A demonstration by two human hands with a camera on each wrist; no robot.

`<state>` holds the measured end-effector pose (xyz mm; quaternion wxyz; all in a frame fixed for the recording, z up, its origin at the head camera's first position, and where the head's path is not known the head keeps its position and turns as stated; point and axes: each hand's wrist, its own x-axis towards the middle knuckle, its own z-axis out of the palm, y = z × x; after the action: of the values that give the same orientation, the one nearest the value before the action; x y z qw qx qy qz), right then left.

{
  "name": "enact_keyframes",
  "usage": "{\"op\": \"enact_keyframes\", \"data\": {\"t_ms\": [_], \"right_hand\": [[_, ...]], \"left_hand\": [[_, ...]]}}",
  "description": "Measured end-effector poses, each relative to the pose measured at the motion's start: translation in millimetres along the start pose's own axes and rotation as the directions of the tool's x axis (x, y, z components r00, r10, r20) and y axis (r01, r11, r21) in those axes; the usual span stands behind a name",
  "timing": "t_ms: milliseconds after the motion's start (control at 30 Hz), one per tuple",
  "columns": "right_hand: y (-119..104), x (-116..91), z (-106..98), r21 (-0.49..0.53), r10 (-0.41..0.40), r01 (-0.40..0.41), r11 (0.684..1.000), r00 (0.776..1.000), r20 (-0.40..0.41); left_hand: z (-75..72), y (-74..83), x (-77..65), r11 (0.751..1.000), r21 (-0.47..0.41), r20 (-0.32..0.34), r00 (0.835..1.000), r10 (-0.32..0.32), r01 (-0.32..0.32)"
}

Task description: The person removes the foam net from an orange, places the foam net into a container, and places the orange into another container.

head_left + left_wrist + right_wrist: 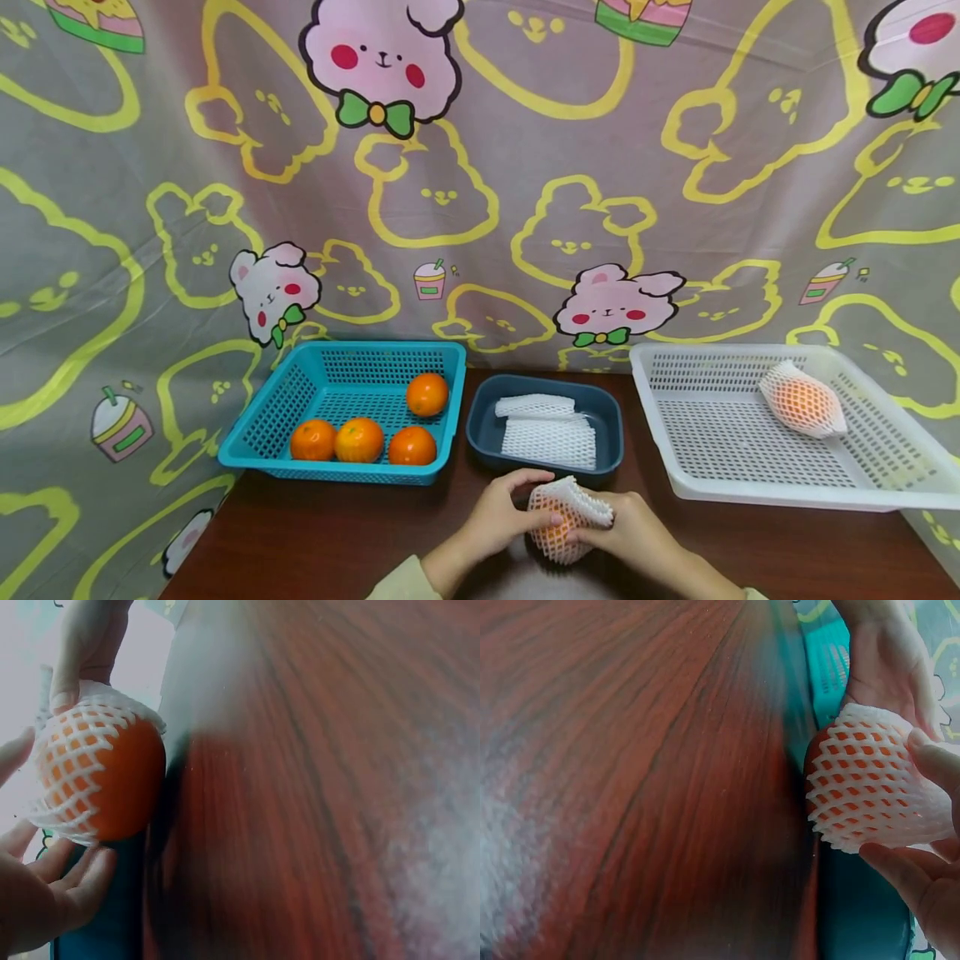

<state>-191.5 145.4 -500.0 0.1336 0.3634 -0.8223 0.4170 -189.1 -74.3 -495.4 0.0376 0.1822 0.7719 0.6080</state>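
An orange (pixel 558 533) partly inside a white foam net sleeve (pixel 572 498) is held between both hands over the table's front part. My left hand (pixel 495 518) curls round its left side, thumb on the front and fingers at the top. From the right, my right hand (pixel 637 529) grips the netted fruit, thumb on the front. In the left wrist view the side of the orange (pixel 135 780) toward the table is bare. The right wrist view shows the net (pixel 866 776) over most of the fruit, its loose end by the right hand (pixel 937 892).
A teal basket (pixel 255 433) with several bare oranges (pixel 360 439) stands at left. Behind the hands, a dark blue tray (pixel 480 429) holds flat foam nets (pixel 551 442). At right, a white basket (pixel 720 467) holds one netted orange (pixel 806 404). A patterned curtain (pixel 480 167) hangs behind.
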Motion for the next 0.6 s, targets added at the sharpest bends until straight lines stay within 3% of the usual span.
{"op": "enact_keyframes", "data": {"t_ms": [200,467,600], "right_hand": [[-0.1,1.1,-1.9,0.029,-0.002,0.003,1.0,0.999,-0.046],[0.9,0.4,-1.0,0.048,-0.009,0.011,0.999,0.998,-0.054],[-0.8,1.5,-0.5,0.048,0.037,-0.036,0.998,0.999,-0.033]], "left_hand": [[-2.4,-2.9,-0.3,1.0,0.019,0.102,0.995,-0.005,0.003],[-5.6,-3.1,-0.3,0.995,0.101,0.109,0.994,-0.02,0.009],[-8.8,-1.3,-0.1,0.984,0.175,0.136,0.99,-0.037,0.012]]}}
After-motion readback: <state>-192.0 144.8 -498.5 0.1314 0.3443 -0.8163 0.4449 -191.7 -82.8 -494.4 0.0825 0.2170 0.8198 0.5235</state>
